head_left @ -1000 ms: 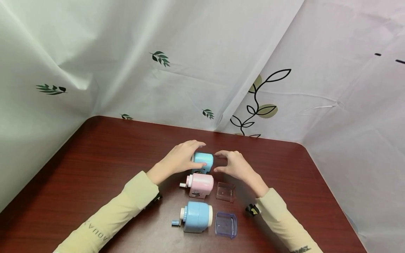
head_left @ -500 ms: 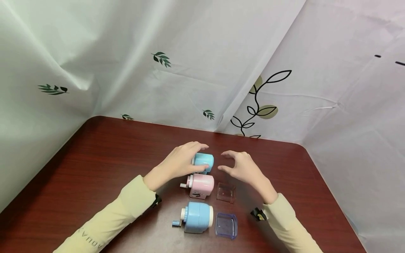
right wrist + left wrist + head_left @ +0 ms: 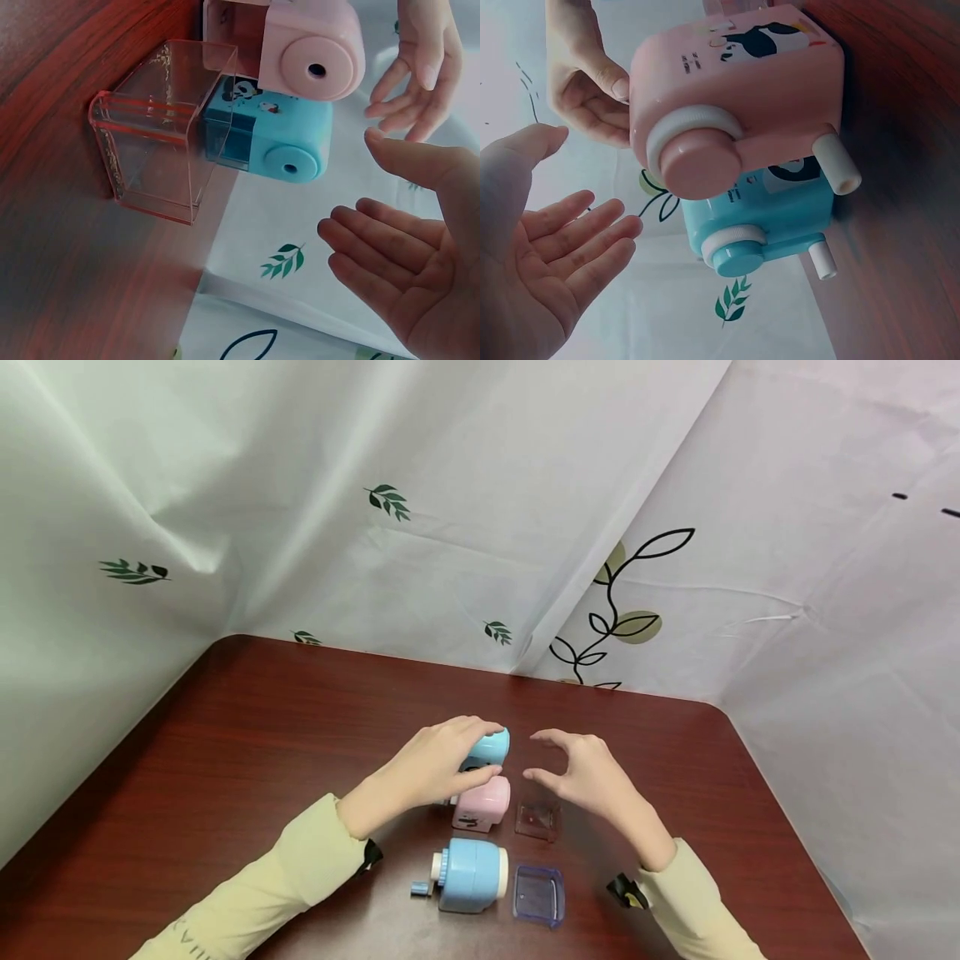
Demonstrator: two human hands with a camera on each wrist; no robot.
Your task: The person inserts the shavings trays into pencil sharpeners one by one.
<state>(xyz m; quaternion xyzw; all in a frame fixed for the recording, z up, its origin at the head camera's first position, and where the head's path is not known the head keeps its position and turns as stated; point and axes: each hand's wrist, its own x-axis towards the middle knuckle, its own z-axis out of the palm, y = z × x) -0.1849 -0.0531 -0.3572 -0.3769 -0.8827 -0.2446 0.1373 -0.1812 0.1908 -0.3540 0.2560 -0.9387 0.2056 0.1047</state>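
Note:
A row of crank pencil sharpeners stands on the table. My left hand (image 3: 438, 764), fingers spread and curved, hovers over the turquoise sharpener (image 3: 491, 746) and the pink sharpener (image 3: 486, 802), partly covering both. In the left wrist view a gap separates its fingers from the pink sharpener's body. My right hand (image 3: 592, 772) is held to the right of them, thumb and fingers apart with nothing between. Below it lies a clear reddish shavings drawer (image 3: 150, 150). The pink sharpener's drawer slot shows in the right wrist view.
Nearer the person stands a larger blue sharpener (image 3: 471, 875) with a blue crank. To its right lies a clear bluish drawer (image 3: 538, 895). White patterned sheeting (image 3: 420, 577) hangs behind the dark red table (image 3: 315, 693).
My right hand has drawn back to the right and nearer the person. My left hand has shifted nearer the person, now covering part of the pink sharpener. The sharpeners stay in place.

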